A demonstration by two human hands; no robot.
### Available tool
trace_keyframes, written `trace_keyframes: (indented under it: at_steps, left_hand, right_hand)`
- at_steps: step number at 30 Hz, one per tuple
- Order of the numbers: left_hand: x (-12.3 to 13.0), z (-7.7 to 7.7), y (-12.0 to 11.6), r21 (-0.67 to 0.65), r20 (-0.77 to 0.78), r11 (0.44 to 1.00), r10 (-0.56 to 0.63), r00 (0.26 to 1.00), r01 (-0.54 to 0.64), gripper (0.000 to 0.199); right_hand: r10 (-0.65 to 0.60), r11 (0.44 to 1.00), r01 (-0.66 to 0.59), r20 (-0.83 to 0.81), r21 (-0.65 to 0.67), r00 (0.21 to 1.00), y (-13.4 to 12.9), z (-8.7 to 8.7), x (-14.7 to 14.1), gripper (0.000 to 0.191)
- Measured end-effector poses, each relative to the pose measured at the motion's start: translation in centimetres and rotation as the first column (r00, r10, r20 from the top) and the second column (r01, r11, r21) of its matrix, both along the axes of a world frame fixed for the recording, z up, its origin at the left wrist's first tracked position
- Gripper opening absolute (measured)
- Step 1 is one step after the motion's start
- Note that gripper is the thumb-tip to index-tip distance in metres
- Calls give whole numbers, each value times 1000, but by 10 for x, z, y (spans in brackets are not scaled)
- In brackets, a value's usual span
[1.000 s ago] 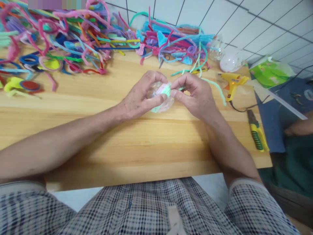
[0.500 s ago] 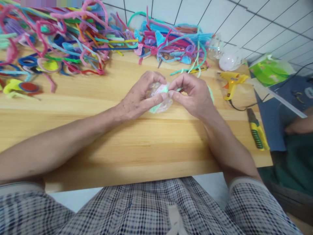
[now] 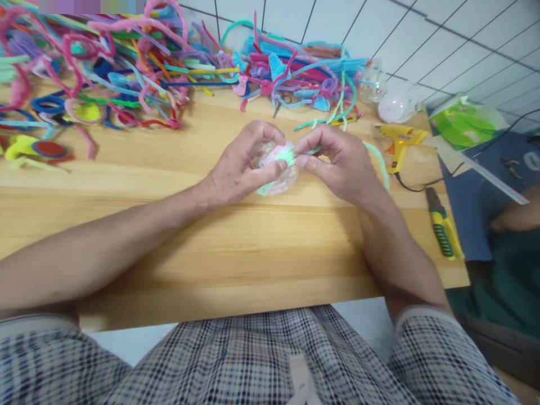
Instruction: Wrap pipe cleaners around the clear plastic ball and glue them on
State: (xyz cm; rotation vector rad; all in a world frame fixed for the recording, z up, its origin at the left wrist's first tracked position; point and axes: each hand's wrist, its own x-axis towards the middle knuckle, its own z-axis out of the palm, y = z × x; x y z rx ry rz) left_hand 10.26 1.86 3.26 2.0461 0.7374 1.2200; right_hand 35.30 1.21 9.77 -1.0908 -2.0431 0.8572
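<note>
- The left hand point(image 3: 238, 162) was curled partly closed around a clear ball point(image 3: 288, 183), its thumb laid along the near side and its fingers bent over the far side.
- The right hand point(image 3: 340, 162) had thumb and forefinger almost together, pinching a pale green fuzzy strip point(image 3: 287, 154) at the ball's right side.
- The ball sat between the two hands, over the middle of the wooden table point(image 3: 253, 247); whether it touched the wood could not be told.
- The strip lay across the ball, and a pale green length showed beyond the right wrist.
- Right of that length lay a yellow glue gun point(image 3: 400, 142) with a dark cord, and nearer the table's right edge, a pair of pliers point(image 3: 442, 228) with green and yellow handles.
- A colourful heap of fuzzy strips point(image 3: 126, 67) covered the back left.
- Beyond the right edge, another person's arm point(image 3: 518, 219) showed.
</note>
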Motion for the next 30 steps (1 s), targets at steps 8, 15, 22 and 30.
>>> trace_keyframes:
  at_steps: [8, 15, 22, 30]
  left_hand:
    - [-2, -2, 2, -36, -11, 999, -30, 999, 30, 45]
    - [-2, -3, 5, -8, 12, 998, -66, 998, 66, 44]
    - [-2, -5, -1, 57, 26, 997, -50, 998, 49, 39]
    - [-5, 3, -5, 55, -60, 998, -13, 998, 16, 52]
  right_hand:
    - [-16, 1000, 16, -26, 2, 1000, -2, -2, -4, 31]
    - [-33, 994, 24, -83, -107, 996, 8, -15, 0, 52]
    - [-39, 974, 9, -127, -226, 991, 5, -10, -6, 58]
    - [-11, 990, -9, -142, -144, 990, 1, -11, -6, 47]
